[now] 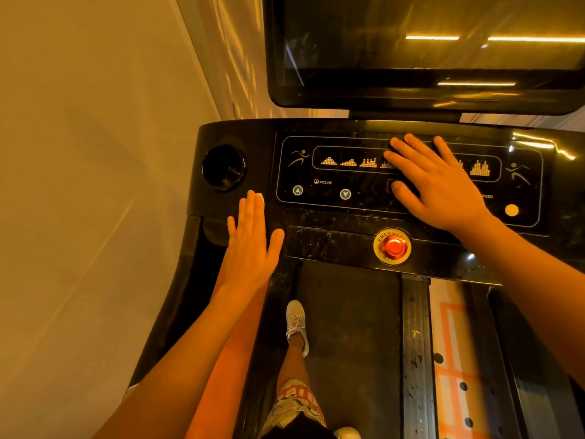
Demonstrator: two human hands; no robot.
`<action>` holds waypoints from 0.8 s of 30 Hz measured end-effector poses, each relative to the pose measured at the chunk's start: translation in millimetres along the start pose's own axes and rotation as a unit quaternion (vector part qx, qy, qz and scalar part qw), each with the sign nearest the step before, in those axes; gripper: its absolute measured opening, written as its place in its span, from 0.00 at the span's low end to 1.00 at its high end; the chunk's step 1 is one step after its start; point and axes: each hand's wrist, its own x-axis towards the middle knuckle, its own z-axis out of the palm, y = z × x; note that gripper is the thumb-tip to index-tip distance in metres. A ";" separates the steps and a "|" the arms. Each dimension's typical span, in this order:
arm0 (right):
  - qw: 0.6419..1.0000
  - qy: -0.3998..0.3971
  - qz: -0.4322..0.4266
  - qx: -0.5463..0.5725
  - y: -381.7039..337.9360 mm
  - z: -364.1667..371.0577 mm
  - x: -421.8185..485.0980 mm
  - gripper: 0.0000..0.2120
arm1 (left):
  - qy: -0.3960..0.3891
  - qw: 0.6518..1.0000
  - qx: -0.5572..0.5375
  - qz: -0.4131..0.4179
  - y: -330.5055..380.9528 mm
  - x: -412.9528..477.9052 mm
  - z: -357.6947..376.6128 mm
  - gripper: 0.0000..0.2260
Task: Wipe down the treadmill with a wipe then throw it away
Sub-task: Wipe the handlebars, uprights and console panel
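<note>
On the treadmill console (364, 217), the left hand (250, 245) lies flat at 9 o'clock, fingers straight, pressing a pale wipe (260, 196) that peeks past the fingertips. The right hand (443, 185) rests at 2 o'clock, its grip spread open and empty, over the lit program panel (348, 161), above the red emergency button (393, 246).

Head view, steeply down, close over console (380, 213), perhaps tilted
</note>
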 end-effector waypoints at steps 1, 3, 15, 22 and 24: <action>1.000 0.000 0.000 0.002 0.0 0.1 0.1 0.28 | -0.003 1.000 0.003 0.004 -2.1 -1.5 0.5 0.32; 1.000 -0.001 0.001 0.005 -0.5 0.4 0.2 0.28 | 0.000 1.000 0.000 -0.005 -11.4 -2.5 -1.4 0.31; 1.000 0.002 0.002 0.001 0.6 -0.7 -0.3 0.29 | 0.019 1.000 -0.023 -0.008 -43.7 -8.1 -0.8 0.29; 1.000 -0.001 0.009 -0.002 -0.6 -0.7 0.6 0.28 | 0.086 0.981 -0.091 -0.152 -56.8 -0.5 -2.0 0.27; 1.000 0.000 0.007 -0.002 -0.3 0.1 0.2 0.28 | 0.068 0.991 -0.070 -0.093 -36.4 -10.3 3.9 0.28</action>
